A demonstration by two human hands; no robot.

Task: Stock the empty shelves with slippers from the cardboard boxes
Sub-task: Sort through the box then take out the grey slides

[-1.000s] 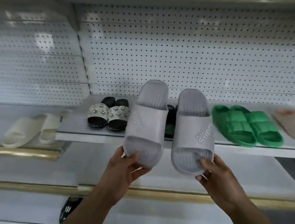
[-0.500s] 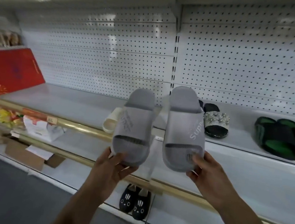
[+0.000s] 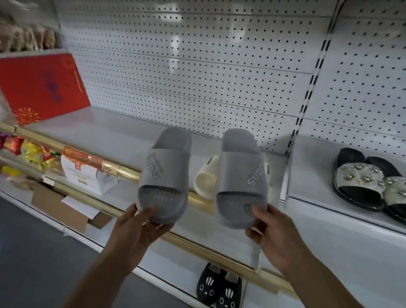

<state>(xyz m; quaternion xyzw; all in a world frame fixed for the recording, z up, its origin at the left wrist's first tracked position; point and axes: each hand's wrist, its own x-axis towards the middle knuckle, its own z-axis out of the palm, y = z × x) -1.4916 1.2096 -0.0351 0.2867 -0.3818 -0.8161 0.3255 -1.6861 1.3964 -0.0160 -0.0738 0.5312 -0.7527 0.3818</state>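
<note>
Your left hand (image 3: 136, 230) has its fingers curled round the heel of one grey slipper (image 3: 165, 174); your right hand (image 3: 272, 235) pinches the heel of the other grey slipper (image 3: 242, 178). You hold both upright in the air before the white shelf (image 3: 112, 132), apart from each other. A cream slipper (image 3: 206, 177) lies on the shelf between them; beaded black slippers (image 3: 377, 185) sit further right.
</note>
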